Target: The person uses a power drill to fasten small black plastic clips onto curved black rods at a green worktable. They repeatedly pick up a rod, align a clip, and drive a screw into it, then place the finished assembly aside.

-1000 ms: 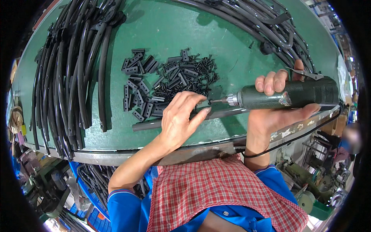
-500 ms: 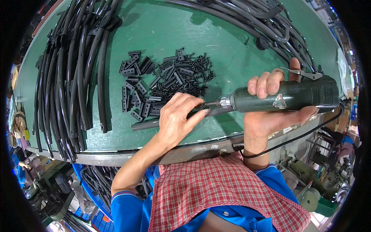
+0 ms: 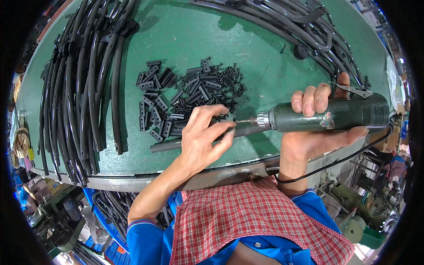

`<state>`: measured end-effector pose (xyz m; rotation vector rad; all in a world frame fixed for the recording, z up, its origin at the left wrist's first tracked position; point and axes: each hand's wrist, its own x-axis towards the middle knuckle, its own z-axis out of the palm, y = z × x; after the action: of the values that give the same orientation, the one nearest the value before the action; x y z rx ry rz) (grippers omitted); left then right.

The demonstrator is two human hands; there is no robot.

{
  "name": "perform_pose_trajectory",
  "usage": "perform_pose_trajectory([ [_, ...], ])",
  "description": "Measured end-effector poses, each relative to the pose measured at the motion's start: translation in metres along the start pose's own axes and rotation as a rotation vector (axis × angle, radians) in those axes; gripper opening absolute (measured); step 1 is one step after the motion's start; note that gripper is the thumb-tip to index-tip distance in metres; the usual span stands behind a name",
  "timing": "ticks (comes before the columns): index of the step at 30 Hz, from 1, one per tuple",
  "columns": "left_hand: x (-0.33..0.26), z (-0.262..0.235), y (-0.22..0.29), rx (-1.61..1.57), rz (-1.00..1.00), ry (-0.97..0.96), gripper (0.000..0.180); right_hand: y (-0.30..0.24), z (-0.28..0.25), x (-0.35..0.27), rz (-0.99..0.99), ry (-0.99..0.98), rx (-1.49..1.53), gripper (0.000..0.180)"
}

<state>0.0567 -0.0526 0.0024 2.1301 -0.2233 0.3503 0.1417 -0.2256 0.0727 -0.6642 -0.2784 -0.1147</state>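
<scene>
A dark green electric screwdriver (image 3: 309, 117) lies level in my right hand (image 3: 309, 128), fingers wrapped over its body and thumb along the underside. A metal lever sits on its upper side. Its bit points left, with a small black screw (image 3: 235, 120) at the tip. My left hand (image 3: 201, 137) is just left of that tip, fingers apart, over a black tube (image 3: 165, 146) lying along the near part of the table. Part of the tube is hidden by this hand. Beyond my left fingers is a pile of black screws (image 3: 227, 84) mixed with black slotted blocks (image 3: 161, 104).
Long curved black tubes (image 3: 79, 88) lie bundled on the left of the green table (image 3: 176, 35). More bent tubes (image 3: 282, 22) rest at the far right. A black cord (image 3: 335, 154) hangs from the screwdriver past the table's near edge (image 3: 212, 177). Below stands a blue crate (image 3: 106, 216) of tubes.
My left fingers have spread apart from their pinch near the bit tip. The screwdriver has shifted slightly right in my right hand, and the screw at the tip now shows.
</scene>
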Motion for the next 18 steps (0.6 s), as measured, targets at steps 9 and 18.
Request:
perform_pose_trajectory([
  [9,0.0,-0.0022,-0.0075,-0.09,0.143,-0.137,0.02,0.0018,-0.0016,-0.0032,0.045,0.036,0.038,0.094],
  [18,-0.0031,0.0002,-0.0041,-0.047,0.123,-0.108,0.02,0.0032,0.0035,-0.0055,0.047,-0.016,-0.01,0.09],
])
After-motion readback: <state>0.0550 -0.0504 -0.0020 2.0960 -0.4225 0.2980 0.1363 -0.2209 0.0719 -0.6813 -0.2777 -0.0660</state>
